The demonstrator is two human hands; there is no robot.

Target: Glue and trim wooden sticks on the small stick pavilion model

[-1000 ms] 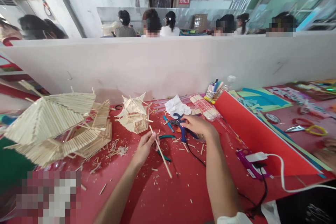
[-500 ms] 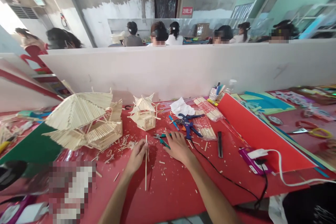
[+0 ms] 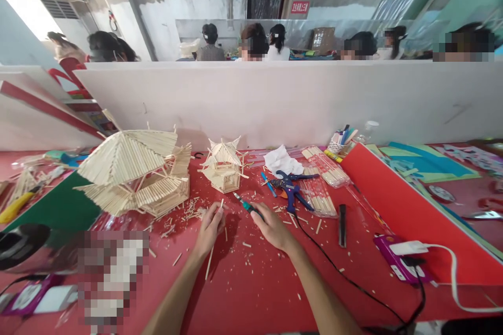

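My left hand (image 3: pixel 209 229) is closed around a thin wooden stick (image 3: pixel 209 261); the stick's tip shows above the fingers and its long end slants down toward me. My right hand (image 3: pixel 274 226) grips green-handled pliers (image 3: pixel 246 205), their jaws pointing up and left, apart from the stick. Just beyond the hands stands a small pavilion model (image 3: pixel 225 167) built of sticks. To its left is a larger stick-built pavilion model (image 3: pixel 131 170) with a wide roof. Stick offcuts (image 3: pixel 187 213) lie scattered near my left hand.
A blue glue gun (image 3: pixel 290 191) with a black cord lies right of the hands, near packs of sticks (image 3: pixel 320 196) and a white tissue (image 3: pixel 282 159). A purple power strip (image 3: pixel 398 259) sits by a red board (image 3: pixel 408 214). A white partition (image 3: pixel 251 104) closes the back.
My right hand has picked up the pliers from the table and drawn them closer. In my left hand, the stick has tilted from upright to slanting. The view has shifted a little.
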